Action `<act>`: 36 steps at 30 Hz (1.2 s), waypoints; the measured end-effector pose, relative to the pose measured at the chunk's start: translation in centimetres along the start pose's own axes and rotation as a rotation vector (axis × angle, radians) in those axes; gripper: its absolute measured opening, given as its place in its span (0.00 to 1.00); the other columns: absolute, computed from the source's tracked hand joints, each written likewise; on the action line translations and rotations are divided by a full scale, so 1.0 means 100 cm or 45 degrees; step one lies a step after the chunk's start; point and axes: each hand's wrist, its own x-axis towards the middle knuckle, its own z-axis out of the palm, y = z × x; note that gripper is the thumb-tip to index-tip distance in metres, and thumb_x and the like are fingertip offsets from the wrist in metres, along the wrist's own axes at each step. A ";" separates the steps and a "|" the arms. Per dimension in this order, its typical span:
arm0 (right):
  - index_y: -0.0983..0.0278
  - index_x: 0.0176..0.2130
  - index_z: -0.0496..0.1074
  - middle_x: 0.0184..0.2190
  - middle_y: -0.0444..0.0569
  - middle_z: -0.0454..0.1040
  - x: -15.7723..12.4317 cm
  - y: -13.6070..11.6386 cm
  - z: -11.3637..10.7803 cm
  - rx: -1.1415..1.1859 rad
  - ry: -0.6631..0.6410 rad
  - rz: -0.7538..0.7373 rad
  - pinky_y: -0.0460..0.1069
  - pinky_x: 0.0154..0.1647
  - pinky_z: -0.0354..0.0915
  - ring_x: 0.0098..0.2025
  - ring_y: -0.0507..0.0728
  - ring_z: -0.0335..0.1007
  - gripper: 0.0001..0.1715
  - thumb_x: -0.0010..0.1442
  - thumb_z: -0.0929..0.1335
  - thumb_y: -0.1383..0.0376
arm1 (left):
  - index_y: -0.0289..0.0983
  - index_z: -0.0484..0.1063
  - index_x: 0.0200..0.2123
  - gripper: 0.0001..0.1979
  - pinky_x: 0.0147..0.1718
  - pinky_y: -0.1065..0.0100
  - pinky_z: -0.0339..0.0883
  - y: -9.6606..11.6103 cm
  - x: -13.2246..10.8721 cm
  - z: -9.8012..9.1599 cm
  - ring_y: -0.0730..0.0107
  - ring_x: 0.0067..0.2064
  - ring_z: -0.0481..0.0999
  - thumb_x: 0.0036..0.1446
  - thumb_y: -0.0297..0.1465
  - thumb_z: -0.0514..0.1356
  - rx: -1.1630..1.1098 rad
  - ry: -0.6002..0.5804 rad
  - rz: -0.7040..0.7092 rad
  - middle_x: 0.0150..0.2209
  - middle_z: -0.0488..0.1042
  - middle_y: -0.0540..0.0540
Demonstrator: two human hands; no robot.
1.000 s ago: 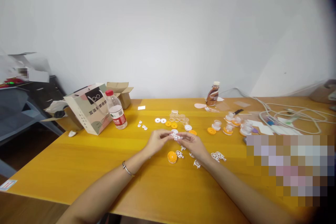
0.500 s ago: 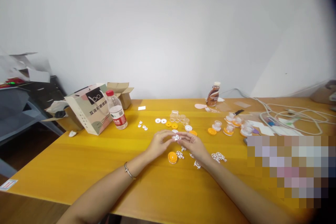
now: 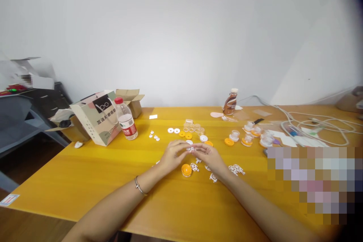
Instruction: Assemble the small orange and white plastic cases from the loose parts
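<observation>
Two hands, both occupied, above the middle of the bench [image 3: 159, 208]. Left hand [image 3: 172, 156]: fingertips pinching the left side of a small white part [image 3: 191, 149]. Right hand [image 3: 209, 156]: fingertips pinching the same part from the right. Your fingers cover much of it, so its exact form cannot be told.

Step in hand, as judged: close two-handed work on this part, perhaps fitting or adjusting. Your next move would call for a light, steady pinch on both sides, with the piece turned so its edges show.

Near side, just below the hands: one orange cup [image 3: 186, 169] on a white base; one white openwork piece [image 3: 194, 166] beside it. To the right of these, more openwork pieces [image 3: 236, 169], loose and flat.

Far side, beyond the hands: two white discs [image 3: 175, 131], two orange discs [image 3: 185, 135], a cluster of clear rings [image 3: 196, 129]. Far left: several small white pieces [image 3: 154, 135] and a red-capped bottle [image 3: 128, 126]. Right: clear-topped assemblies [image 3: 246, 140] with orange or white bases.
</observation>
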 end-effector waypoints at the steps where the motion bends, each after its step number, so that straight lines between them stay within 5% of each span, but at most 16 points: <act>1: 0.63 0.34 0.71 0.31 0.49 0.76 0.000 0.000 0.000 -0.006 -0.001 0.002 0.52 0.42 0.64 0.37 0.56 0.71 0.19 0.40 0.72 0.58 | 0.41 0.71 0.41 0.12 0.45 0.65 0.59 0.000 0.000 0.000 0.66 0.42 0.69 0.53 0.31 0.55 0.004 -0.004 -0.001 0.40 0.72 0.44; 9: 0.63 0.35 0.68 0.30 0.47 0.76 0.002 0.003 0.001 0.039 0.001 -0.035 0.53 0.43 0.63 0.36 0.56 0.72 0.22 0.39 0.72 0.57 | 0.40 0.72 0.39 0.11 0.45 0.64 0.59 0.000 0.000 0.001 0.65 0.42 0.69 0.51 0.32 0.57 -0.057 -0.015 -0.061 0.39 0.73 0.44; 16: 0.62 0.34 0.62 0.26 0.45 0.74 0.001 0.000 0.002 0.093 0.055 -0.056 0.50 0.37 0.64 0.31 0.55 0.71 0.22 0.41 0.71 0.57 | 0.34 0.70 0.39 0.15 0.42 0.66 0.64 0.000 0.000 0.016 0.67 0.39 0.72 0.47 0.34 0.61 -0.554 0.146 -0.364 0.38 0.73 0.42; 20: 0.61 0.35 0.60 0.33 0.47 0.72 0.001 -0.003 0.000 -0.046 0.007 -0.121 0.50 0.40 0.62 0.37 0.55 0.69 0.22 0.43 0.70 0.56 | 0.33 0.71 0.33 0.11 0.39 0.69 0.65 0.001 0.006 0.002 0.68 0.38 0.71 0.47 0.34 0.61 -0.556 0.153 -0.405 0.35 0.73 0.44; 22: 0.61 0.36 0.61 0.36 0.48 0.69 -0.001 -0.007 -0.003 -0.304 -0.039 -0.198 0.50 0.41 0.61 0.40 0.55 0.66 0.23 0.42 0.71 0.55 | 0.34 0.71 0.33 0.10 0.38 0.71 0.64 0.006 0.009 -0.017 0.70 0.37 0.71 0.47 0.34 0.60 -0.414 0.019 -0.351 0.34 0.73 0.45; 25: 0.61 0.36 0.64 0.38 0.47 0.66 -0.008 -0.013 -0.006 -0.791 -0.276 -0.322 0.51 0.42 0.59 0.41 0.56 0.62 0.25 0.38 0.72 0.55 | 0.35 0.72 0.35 0.10 0.35 0.73 0.63 0.018 0.012 -0.042 0.73 0.34 0.70 0.49 0.33 0.58 -0.254 -0.507 -0.202 0.33 0.73 0.46; 27: 0.61 0.34 0.66 0.37 0.46 0.65 -0.013 -0.015 -0.006 -0.999 -0.421 -0.376 0.52 0.42 0.58 0.41 0.57 0.60 0.25 0.36 0.73 0.55 | 0.35 0.72 0.36 0.10 0.34 0.74 0.63 0.023 0.012 -0.050 0.74 0.33 0.70 0.50 0.32 0.57 -0.176 -0.708 -0.115 0.33 0.72 0.46; 36: 0.59 0.35 0.69 0.32 0.45 0.66 -0.016 -0.013 0.000 -1.168 -0.546 -0.465 0.49 0.40 0.57 0.38 0.56 0.60 0.13 0.46 0.69 0.61 | 0.35 0.73 0.37 0.10 0.33 0.74 0.64 0.022 0.008 -0.040 0.72 0.34 0.70 0.51 0.31 0.56 -0.047 -0.886 0.065 0.34 0.71 0.43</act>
